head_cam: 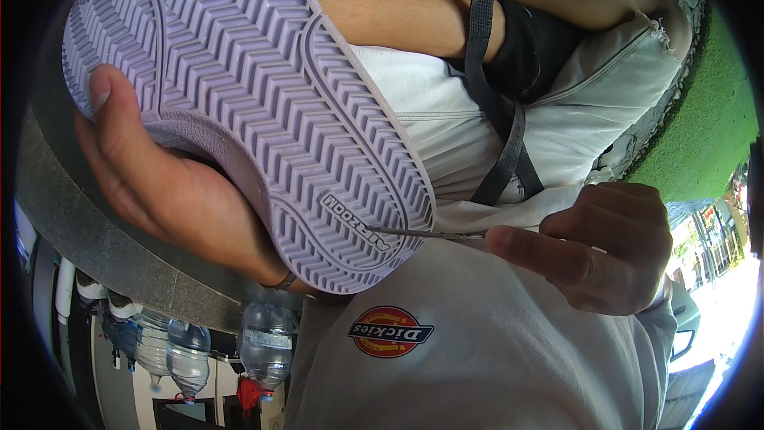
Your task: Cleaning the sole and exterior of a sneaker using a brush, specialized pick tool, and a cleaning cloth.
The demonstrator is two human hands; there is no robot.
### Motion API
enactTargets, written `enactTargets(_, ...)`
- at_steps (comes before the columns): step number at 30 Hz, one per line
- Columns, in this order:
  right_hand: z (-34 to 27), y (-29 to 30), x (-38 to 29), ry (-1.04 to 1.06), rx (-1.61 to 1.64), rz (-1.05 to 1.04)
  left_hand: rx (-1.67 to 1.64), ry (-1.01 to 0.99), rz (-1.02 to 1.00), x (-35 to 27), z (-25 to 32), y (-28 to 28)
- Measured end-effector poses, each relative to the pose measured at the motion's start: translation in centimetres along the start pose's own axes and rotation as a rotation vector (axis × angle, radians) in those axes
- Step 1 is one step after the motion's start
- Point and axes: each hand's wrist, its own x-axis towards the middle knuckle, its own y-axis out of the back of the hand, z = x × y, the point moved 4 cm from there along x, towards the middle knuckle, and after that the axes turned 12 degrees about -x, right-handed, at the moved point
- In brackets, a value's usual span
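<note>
A lavender shoe (262,89) is held with its herringbone-patterned sole facing me. My left hand (173,185) grips it from the left side, the thumb on the sole's edge and the other fingers partly hidden behind it. A thin metal pointed tool (444,234) is in my right hand (597,248), pinched between thumb and fingers. Its tip rests on the sole at the raised lettering near the lower right end. The exact kind of tool cannot be told. The inside of the shoe is mostly hidden.
A black strap (513,143) and a black fabric item (537,48) lie over my pale shorts (567,125). Bare legs are behind the shoe. A grey stone ledge (161,280) curves along the left, with large clear plastic bottles (267,340) beyond. Green ground (710,119) shows at right.
</note>
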Motion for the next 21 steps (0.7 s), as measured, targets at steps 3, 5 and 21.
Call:
enactTargets(3, -0.4, 1.1, 0.2, 0.019, -0.048, -0.045, -0.007, -0.025, -0.030, 0.0, 0.1, -0.1)
enactTargets(5, -0.5, 1.1, 0.2, 0.029, -0.065, -0.070, -0.015, 0.009, 0.009, -0.3, 0.2, 0.0)
enactTargets(21, -0.8, 1.7, 0.4, 0.032, -0.088, -0.093, -0.172, -0.052, 0.060, -0.3, -0.4, -0.7)
